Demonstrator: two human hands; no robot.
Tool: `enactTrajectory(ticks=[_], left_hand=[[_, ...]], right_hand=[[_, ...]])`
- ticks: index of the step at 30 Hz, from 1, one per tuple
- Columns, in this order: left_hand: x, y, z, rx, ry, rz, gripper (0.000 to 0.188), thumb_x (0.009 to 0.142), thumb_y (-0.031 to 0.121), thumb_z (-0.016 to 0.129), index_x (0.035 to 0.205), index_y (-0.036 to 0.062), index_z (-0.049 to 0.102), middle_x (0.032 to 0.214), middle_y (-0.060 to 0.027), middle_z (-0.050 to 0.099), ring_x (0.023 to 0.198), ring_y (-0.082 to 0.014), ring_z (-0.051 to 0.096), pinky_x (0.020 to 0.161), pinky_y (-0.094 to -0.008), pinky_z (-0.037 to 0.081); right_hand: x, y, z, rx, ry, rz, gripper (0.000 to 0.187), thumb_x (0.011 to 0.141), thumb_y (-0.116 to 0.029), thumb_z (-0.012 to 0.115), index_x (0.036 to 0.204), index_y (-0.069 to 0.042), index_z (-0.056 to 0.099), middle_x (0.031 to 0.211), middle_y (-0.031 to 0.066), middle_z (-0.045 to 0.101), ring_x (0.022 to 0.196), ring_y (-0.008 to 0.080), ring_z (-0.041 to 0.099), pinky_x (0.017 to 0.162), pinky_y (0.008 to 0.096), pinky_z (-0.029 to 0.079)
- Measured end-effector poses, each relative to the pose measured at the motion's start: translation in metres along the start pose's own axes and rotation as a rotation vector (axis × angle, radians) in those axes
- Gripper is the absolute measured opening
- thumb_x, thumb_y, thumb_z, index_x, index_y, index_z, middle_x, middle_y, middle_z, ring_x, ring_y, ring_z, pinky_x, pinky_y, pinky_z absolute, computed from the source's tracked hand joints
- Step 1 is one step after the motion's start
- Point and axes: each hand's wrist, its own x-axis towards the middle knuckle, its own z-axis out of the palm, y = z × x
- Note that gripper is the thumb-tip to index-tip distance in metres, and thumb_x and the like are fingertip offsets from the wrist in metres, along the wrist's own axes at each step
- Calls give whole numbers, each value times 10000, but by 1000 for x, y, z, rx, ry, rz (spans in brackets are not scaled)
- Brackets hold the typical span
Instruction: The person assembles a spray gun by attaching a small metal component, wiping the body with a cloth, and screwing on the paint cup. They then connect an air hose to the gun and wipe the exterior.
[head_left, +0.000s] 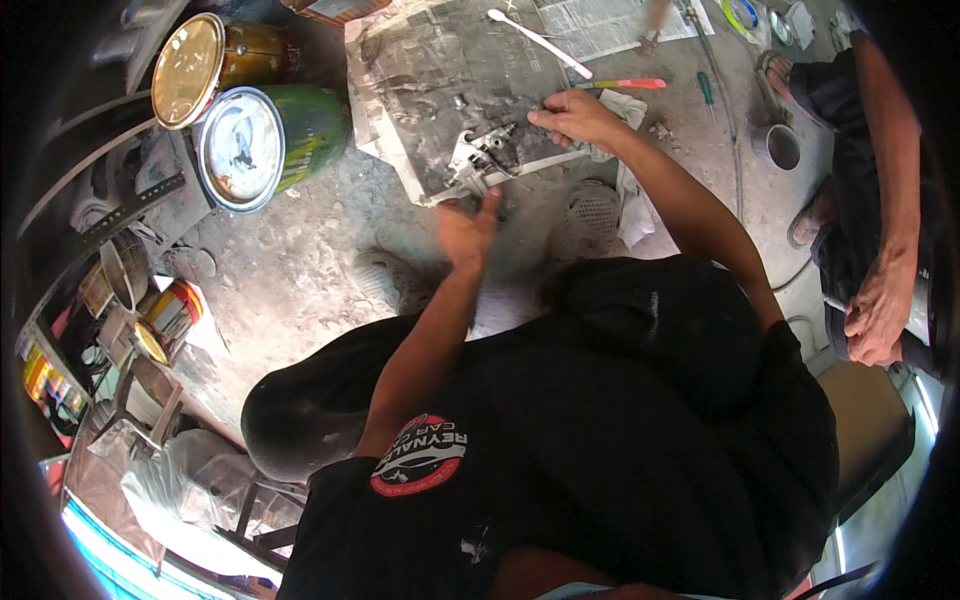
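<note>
Noted a metal part (480, 155) on the near half of a dark, smudged sheet (410, 95) on the floor, just beyond the left hand (468, 232). Left: reaching in at the part's near end, thumb and fingers slightly apart, probably steadying it; too blurred to tell whether gripping or only touching. Right hand (580, 118): held over the sheet's right side, apart from the part, with fingers drawn narrow toward the tips; cannot tell whether pinching something small. Found a loose metal bit (460, 101) beyond the part, perhaps set there to avoid loss.

Judged the sheet to be laid down as a work surface, keeping pieces off the gritty floor. Logged a white brush (540, 43) and an orange-handled tool (630, 83) at the far right of the sheet, likely for easy reach by the right hand; also a pale cloth (622, 108) just behind that hand. Farther right, seen on the floor: a green screwdriver (706, 88) and a grey cup (776, 147), near a co-worker's sandalled foot (780, 72).

Writing: large, faded print on the sheet; dense columns on newspaper (600, 25), too fine to read; pale lettering around a round red, black and white badge (420, 457) on the black shirt (620, 450).
</note>
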Motion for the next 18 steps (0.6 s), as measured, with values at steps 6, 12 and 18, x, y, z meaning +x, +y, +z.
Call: enactTrajectory(ticks=[6,12,18], left_hand=[[-1,38,-2,-13,-134,-233,803,668,522,873,1144,-35,544,1083,-235,675,1019,-390,664,902,-468,505],[-6,63,4,80,14,-388,756,661,477,887,1155,-2,573,1103,-237,688,1038,-406,663,895,-473,513],[6,46,13,-23,-28,-404,561,716,347,843,1045,-58,638,968,-237,715,881,-380,701,822,-456,536]], right_hand=[[0,-7,2,-6,54,15,409,880,-278,703,1082,76,675,836,130,718,728,181,720,641,302,591],[3,-9,-2,-152,-29,-46,490,843,-309,737,1141,73,664,774,126,707,669,163,699,613,285,572],[1,-10,2,-300,25,-105,504,864,-367,739,1157,36,665,774,117,692,623,157,670,566,289,527]])
